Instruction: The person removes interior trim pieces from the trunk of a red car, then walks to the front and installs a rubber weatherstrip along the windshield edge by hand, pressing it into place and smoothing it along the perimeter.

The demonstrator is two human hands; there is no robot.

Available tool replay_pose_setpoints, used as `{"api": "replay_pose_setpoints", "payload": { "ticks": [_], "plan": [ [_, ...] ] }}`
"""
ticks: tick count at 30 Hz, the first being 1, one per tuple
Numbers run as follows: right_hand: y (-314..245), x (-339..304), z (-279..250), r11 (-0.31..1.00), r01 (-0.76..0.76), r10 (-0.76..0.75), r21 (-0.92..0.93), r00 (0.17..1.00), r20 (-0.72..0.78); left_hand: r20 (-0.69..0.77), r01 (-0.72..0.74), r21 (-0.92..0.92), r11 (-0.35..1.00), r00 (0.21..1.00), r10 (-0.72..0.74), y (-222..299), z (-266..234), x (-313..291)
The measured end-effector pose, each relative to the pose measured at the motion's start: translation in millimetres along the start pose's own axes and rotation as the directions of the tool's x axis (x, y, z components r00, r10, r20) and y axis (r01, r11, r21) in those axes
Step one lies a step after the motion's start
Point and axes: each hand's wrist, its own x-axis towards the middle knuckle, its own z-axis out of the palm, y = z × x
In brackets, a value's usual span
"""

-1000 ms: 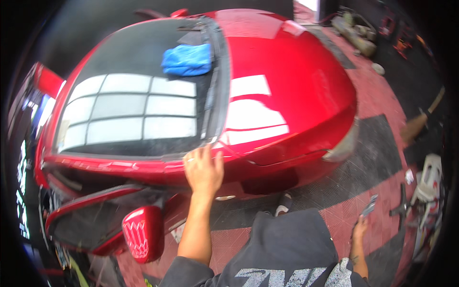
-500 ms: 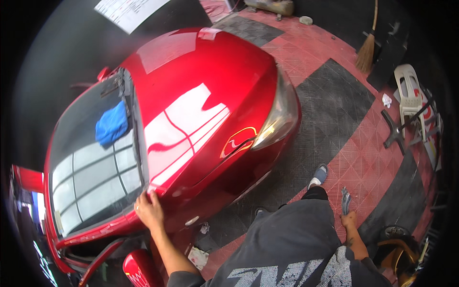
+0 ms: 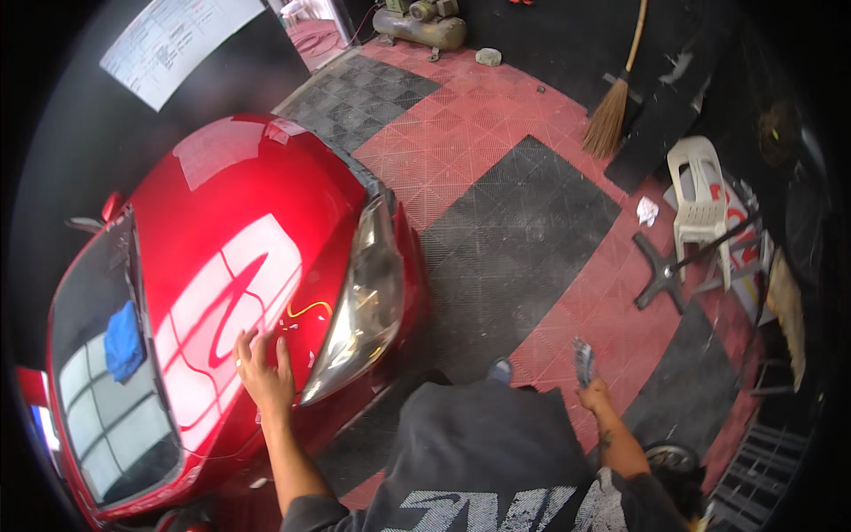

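A shiny red car (image 3: 208, 191) fills the left side, its hood toward the middle and its clouded headlight (image 3: 362, 297) at the front corner. Over the hood beside that headlight is my left hand (image 3: 266, 372), fingers apart and holding nothing; whether the fingertips touch the paint I cannot tell. On the windshield (image 3: 93, 390) lies a crumpled blue cloth (image 3: 124, 343). My right hand (image 3: 596, 395), low at my right side, is closed around a slim grey hand tool (image 3: 582, 362) pointing away from me; its exact kind cannot be made out.
Red and dark grey floor tiles (image 3: 523, 230) extend ahead. To the right are a white plastic chair (image 3: 700, 199), a black-legged stand (image 3: 660, 273) and crumpled paper (image 3: 648, 211). Along the far wall are a straw broom (image 3: 609, 115), a stone (image 3: 488, 57) and an air compressor (image 3: 421, 28).
I have moved forward along the car, toward its headlight. My left hand has left the hood's edge near the windshield and is now over the front of the hood. The tool stays in my right hand.
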Motion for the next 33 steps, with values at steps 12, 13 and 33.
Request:
{"api": "replay_pose_setpoints", "payload": {
  "ticks": [12,13,33],
  "plan": [
    [-349,285,-174,0.804,0.589,-0.567,0.08,0.801,-0.192,0.097,-0.019,-0.278,0.96,0.994,0.047,164,229,203],
    [-374,312,-191,0.786,0.617,-0.604,0.028,0.778,-0.174,0.095,0.001,-0.298,0.954,0.995,0.029,168,254,227],
    [-669,817,-280,0.989,-0.13,0.086,0.076,0.902,0.424,0.185,0.101,-0.439,0.893,0.983,-0.02,160,576,807]
  ]
}}
